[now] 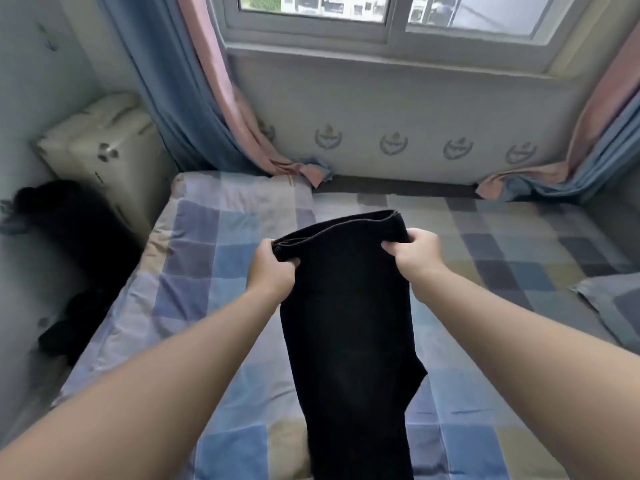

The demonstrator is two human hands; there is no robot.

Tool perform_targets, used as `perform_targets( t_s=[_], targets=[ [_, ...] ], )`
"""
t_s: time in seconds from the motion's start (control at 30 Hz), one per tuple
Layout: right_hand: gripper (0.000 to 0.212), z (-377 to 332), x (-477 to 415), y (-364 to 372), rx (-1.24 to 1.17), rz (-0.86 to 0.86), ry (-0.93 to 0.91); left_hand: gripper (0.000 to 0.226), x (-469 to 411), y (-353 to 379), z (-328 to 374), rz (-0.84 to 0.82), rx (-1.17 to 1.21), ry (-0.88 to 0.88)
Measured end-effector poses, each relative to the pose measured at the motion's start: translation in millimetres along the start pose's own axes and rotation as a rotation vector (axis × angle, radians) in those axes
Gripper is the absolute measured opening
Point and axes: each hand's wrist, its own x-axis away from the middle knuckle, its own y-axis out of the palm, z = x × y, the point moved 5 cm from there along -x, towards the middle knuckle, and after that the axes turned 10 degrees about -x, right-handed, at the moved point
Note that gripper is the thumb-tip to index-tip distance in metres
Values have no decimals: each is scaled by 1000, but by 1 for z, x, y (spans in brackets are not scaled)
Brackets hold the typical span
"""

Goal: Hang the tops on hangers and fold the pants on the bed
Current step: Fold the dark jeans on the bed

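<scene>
Both hands, the left hand (272, 268) and the right hand (414, 252), are gripping the waistband of black pants (346, 323), holding them above the checked bed (214, 237); folding is only beginning, and dark clothes (69, 237) are waiting at far left.

The pants (349, 306) are plain black from waistband to leg, with no print or stripe showing. The bed (214, 271) is covered in a checked sheet, a patchwork grid of mid blue, lavender, pale grey and sandy beige squares. A pillow (613, 299) at the right carries the same blue-and-grey checks. The curtains (194, 98) are two-toned: dusty blue on one face, soft pink on the other. The wall panel (391, 109) below the white window frame (394, 32) is off-white, with a row of grey-blue crest-like motifs. The hard case (100, 150) at the left is cream; the heap of clothing (69, 220) beside it is black.
</scene>
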Motion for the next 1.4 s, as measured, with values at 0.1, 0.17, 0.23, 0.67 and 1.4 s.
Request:
perform_targets(
  t_s=[0.1,0.17,0.23,0.67,1.4],
  targets=[
    [9,61,-68,42,147,12,-26,20,-69,42,-59,-7,-63,-30],
    [17,103,-102,60,293,10,-48,40,-103,67,-99,4,-199,-42],
    [37,148,-123,72,414,9,1,63,-120,89,-136,16,-467,-18],
    [66,342,-21,80,728,-416,164,74,18,182,-296,-356,-805,183],
    [66,472,247,-152,982,-683,198,79,399,247,-336,-601,-1077,61]
  ],
)
